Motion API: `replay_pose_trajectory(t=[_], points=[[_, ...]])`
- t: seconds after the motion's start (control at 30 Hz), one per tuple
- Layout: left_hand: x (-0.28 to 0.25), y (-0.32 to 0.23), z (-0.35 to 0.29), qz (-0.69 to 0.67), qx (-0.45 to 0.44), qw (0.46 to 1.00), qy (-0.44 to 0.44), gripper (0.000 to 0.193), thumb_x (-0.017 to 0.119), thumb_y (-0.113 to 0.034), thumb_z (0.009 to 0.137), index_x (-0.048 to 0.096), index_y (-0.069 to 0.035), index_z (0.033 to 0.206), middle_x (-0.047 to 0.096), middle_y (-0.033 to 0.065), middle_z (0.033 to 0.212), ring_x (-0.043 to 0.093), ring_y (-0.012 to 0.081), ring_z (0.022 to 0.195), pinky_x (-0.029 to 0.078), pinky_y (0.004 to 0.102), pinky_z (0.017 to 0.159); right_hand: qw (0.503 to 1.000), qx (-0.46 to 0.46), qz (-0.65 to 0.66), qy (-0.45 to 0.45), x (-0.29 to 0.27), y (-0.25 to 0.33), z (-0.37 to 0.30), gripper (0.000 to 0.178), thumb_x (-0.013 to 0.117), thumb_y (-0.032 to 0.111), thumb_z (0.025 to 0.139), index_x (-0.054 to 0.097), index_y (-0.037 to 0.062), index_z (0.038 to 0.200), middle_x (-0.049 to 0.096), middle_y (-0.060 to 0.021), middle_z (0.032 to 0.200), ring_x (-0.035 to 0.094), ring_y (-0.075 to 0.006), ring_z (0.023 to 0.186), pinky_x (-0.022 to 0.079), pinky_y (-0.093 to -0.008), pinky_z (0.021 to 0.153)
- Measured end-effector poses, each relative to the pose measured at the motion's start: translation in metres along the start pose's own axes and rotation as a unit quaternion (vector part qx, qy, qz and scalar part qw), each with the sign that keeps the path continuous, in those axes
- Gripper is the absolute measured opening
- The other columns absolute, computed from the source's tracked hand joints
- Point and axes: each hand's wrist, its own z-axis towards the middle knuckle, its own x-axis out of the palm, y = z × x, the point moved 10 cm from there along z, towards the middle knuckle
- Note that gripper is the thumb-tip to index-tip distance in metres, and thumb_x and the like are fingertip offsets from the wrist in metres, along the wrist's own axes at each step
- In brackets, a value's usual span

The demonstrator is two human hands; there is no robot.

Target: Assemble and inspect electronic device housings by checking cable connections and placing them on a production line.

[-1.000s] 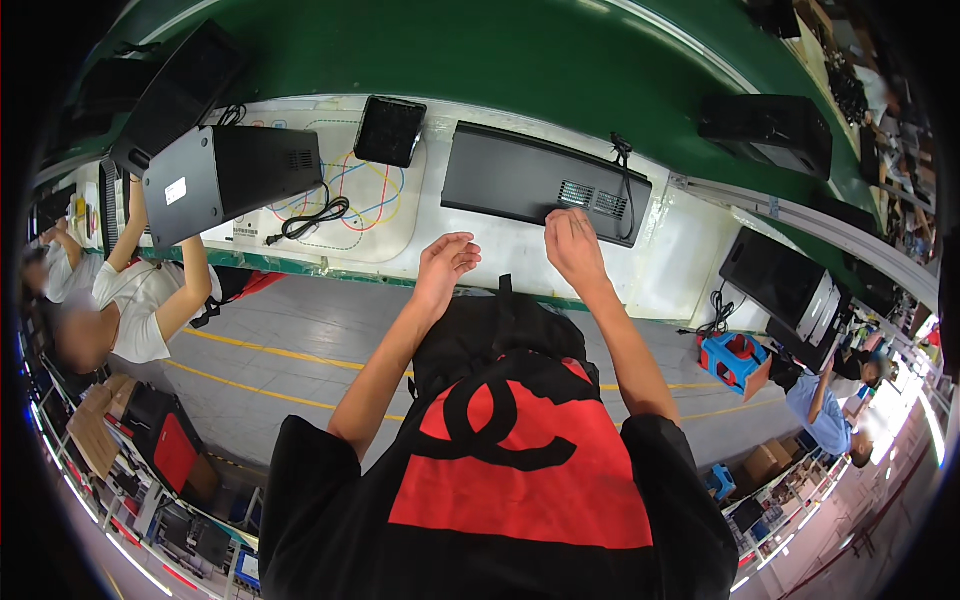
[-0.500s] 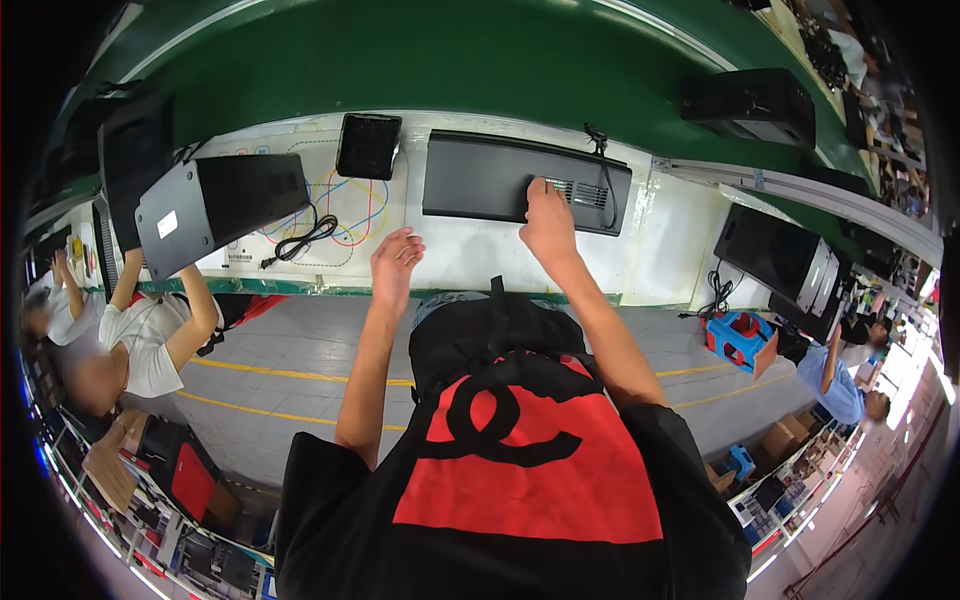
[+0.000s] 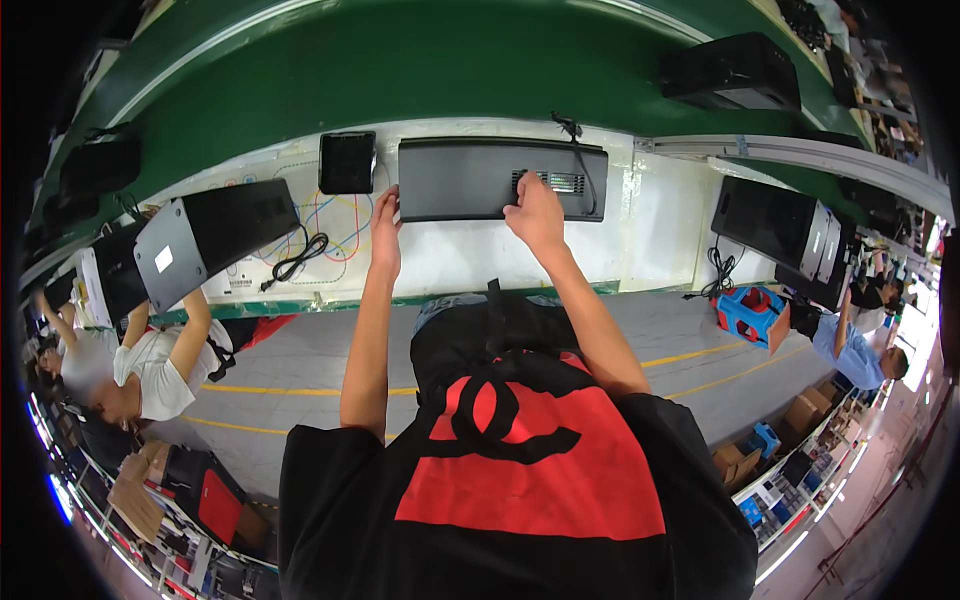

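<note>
A workshop curved around a long white counter point(image 3: 660, 255), with a green surface point(image 3: 450, 85) beyond it; the dark rim of the view swallowed the outermost things, and the shelves low on both sides were too small and crowded to make out.

The black box point(image 3: 455, 180) lay flat on the counter, directly ahead of the person and between the two sets of fingers. The fingers of the left hand point(image 3: 385, 238) were loosely straight and spread little, right at the box's left end; whether they pressed on it could not be told. The fingers of the right hand point(image 3: 538, 217) were bent down over the vent point(image 3: 562, 182), hiding its left part. Whether they pinched anything was hidden beneath them. Just right of those fingers, a thin black cable point(image 3: 587, 178) crossed the box, its bunched end past the far edge.

Near the left fingers, farther out and leftward, stood a dark square tray point(image 3: 347, 163), its inside too dark to read. Farther left of them lay a coiled black cord point(image 3: 302, 258), beside another black box point(image 3: 225, 230) that covered the hands of a co-worker point(image 3: 170, 370). Well to the right of the right fingers, a blue stool point(image 3: 750, 318) stood below the counter.
</note>
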Motion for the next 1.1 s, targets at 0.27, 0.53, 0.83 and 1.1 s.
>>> replay_pose_trajectory(t=[0.27, 0.53, 0.83, 1.1], points=[[-0.007, 0.062, 0.032, -0.071, -0.021, 0.995, 0.069, 0.050, 0.031, -0.033, 0.100, 0.033, -0.005, 0.142, 0.041, 0.0073, 0.141, 0.035, 0.0179, 0.131, 0.022, 0.0308, 0.111, 0.868, 0.074, 0.449, -0.199, -0.041, -0.197, -0.026, 0.007, 0.059, 0.006, 0.089, 0.054, 0.0027, 0.094, 0.053, -0.0009, 0.078, 0.046, -0.0076, 0.073, 0.042, -0.0224, 0.072], [-0.010, 0.048, 0.031, -0.071, -0.008, 0.997, -0.035, 0.050, 0.032, -0.035, 0.100, 0.035, -0.005, 0.141, 0.044, 0.0068, 0.138, 0.034, 0.0177, 0.131, 0.021, 0.0328, 0.111, 0.759, 0.305, 0.576, 0.001, 0.090, -0.245, -0.007, 0.048, 0.039, 0.041, 0.096, 0.049, 0.0085, 0.131, 0.053, -0.0056, 0.129, 0.047, -0.0200, 0.117, 0.035, -0.0357, 0.101], [0.035, -0.095, -0.048, 0.146, 0.067, 0.986, -0.036, 0.073, 0.043, -0.051, 0.094, 0.043, 0.011, 0.132, 0.046, 0.0203, 0.137, 0.040, 0.0247, 0.130, 0.024, 0.0309, 0.109, 0.867, 0.201, 0.456, -0.023, -0.064, -0.168, -0.001, 0.052, 0.046, 0.038, 0.094, 0.054, -0.0033, 0.123, 0.058, -0.0082, 0.108, 0.050, -0.0197, 0.101, 0.033, -0.0316, 0.094], [0.009, -0.041, -0.050, 0.128, 0.013, 0.991, -0.034, 0.054, 0.052, -0.031, 0.094, 0.046, 0.007, 0.132, 0.053, 0.0145, 0.131, 0.047, 0.0190, 0.122, 0.032, 0.0285, 0.105, 0.908, 0.142, 0.393, -0.008, -0.045, -0.155, -0.005, 0.034, 0.056, 0.010, 0.088, 0.058, 0.0010, 0.121, 0.047, -0.0055, 0.102, 0.048, -0.0158, 0.090, 0.036, -0.0242, 0.085]])
